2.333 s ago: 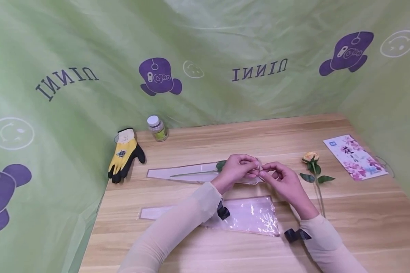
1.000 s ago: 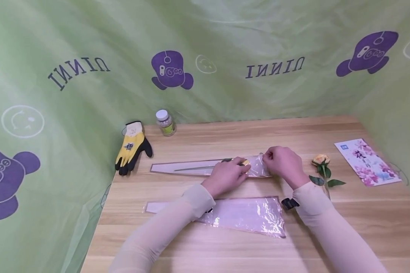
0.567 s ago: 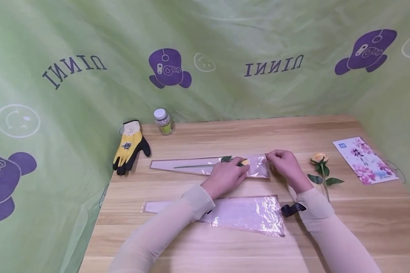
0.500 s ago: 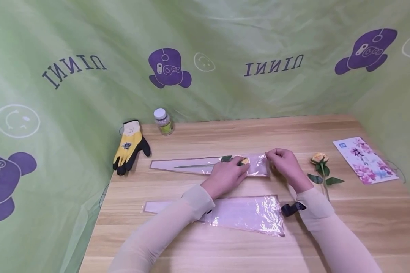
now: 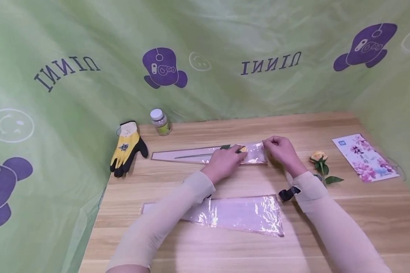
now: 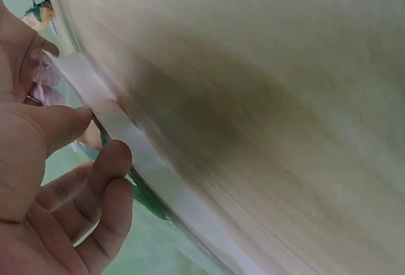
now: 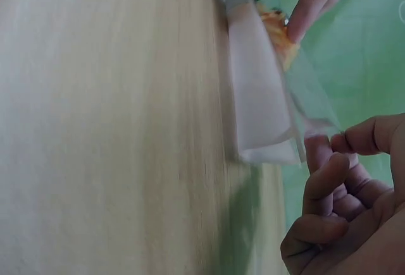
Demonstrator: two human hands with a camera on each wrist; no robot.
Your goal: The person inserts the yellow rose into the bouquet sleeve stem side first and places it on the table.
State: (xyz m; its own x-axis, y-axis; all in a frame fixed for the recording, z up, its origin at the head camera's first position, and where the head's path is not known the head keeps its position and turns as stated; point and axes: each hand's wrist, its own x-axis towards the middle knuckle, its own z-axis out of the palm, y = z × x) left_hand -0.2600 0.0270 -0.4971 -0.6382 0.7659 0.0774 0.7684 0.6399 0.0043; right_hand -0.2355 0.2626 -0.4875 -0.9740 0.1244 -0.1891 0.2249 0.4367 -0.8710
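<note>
Flower sleeve (image 5: 254, 156) shifted farther away; long axis left-right, my right hand (image 5: 283, 151) pinching its wide end, left hand (image 5: 223, 163) gripping it beside the bloom (image 5: 244, 149).

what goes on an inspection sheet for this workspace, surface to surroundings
Surface: wood-grain tabletop
Job's things: yellow rose, apparently inside the upper clear sleeve; lower clear sleeve lying flat; loose rose at the right
Clutter: yellow-and-black glove, white-capped bottle, floral packet
Hands: left hand touches the upper clear sleeve at the yellow rose; right hand pinches that sleeve's wide end
Cables: nothing seen
Surroundings: green curtain with purple figures and reversed lettering
</note>
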